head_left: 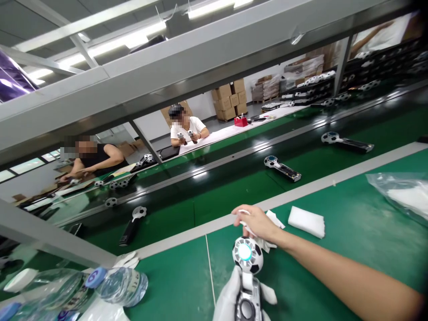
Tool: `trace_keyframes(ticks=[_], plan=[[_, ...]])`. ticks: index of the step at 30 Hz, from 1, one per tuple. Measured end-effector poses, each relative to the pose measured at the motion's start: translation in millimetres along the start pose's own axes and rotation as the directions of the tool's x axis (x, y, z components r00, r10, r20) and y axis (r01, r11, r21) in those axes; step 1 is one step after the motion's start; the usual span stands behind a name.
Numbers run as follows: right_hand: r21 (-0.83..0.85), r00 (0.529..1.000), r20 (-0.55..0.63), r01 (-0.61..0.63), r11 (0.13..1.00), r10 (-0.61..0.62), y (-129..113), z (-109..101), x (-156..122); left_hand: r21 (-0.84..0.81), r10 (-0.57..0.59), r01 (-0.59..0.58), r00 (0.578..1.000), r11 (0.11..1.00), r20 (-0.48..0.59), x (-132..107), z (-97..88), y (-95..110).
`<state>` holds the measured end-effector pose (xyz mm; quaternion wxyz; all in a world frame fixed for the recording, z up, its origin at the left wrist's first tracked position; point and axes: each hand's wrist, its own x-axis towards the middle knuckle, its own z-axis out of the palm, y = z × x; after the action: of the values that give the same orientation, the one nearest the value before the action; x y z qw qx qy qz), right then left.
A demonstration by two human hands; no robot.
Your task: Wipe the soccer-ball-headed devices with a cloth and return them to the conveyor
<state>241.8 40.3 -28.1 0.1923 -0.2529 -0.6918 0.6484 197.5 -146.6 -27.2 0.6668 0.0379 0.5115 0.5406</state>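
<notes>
A white-and-black device with a football-patterned round head and a blue-lit ring (pixel 247 254) stands upright at the bottom centre. My left hand (pixel 227 299), covered in white glove or cloth, grips its handle. My right hand (pixel 257 223) comes in from the right, pressing a crumpled white cloth (pixel 269 243) against the back of the ball head. A folded white pad (pixel 306 221) lies on the green bench surface (pixel 334 267) just right of my right hand.
Several similar devices (pixel 282 168) lie on a green conveyor belt (pixel 214 196) beyond a grey rail (pixel 301 196). Plastic water bottles (pixel 123 285) sit at the lower left, a clear plastic bag (pixel 401 191) at the right. Two seated co-workers (pixel 187 129) hold devices past an overhead grey beam (pixel 167 80).
</notes>
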Motion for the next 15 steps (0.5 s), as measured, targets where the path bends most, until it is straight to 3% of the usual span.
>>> trace_keyframes(ticks=[3, 7, 9, 11, 15], plan=[[-0.035, 0.982, 0.176, -0.062, 0.997, 0.067, -12, -21, -15, -0.022, -0.033, 0.033, 0.999, 0.999, -0.004, 2, -5.8, 2], [-0.216, 0.86, 0.502, 0.02, 0.976, 0.094, -33, -37, -38, -0.058, -0.054, 0.054, 0.999, 0.997, 0.0, 3, -13.6, -2], [-0.236, 0.85, 0.517, 0.029, 0.971, 0.1, -33, -37, -43, -0.082, -0.043, 0.044, 0.999, 0.996, 0.013, 1, -17.5, -3], [-0.174, 0.884, 0.452, -0.046, 0.984, 0.121, -25, -33, -44, -0.113, 0.009, -0.006, 1.0, 0.994, 0.025, -2, -21.7, -2], [0.205, 0.947, 0.266, -0.24, 0.949, 0.182, 4, -20, -47, -0.202, 0.179, -0.173, 0.984, 0.964, 0.013, -6, -26.4, 8]])
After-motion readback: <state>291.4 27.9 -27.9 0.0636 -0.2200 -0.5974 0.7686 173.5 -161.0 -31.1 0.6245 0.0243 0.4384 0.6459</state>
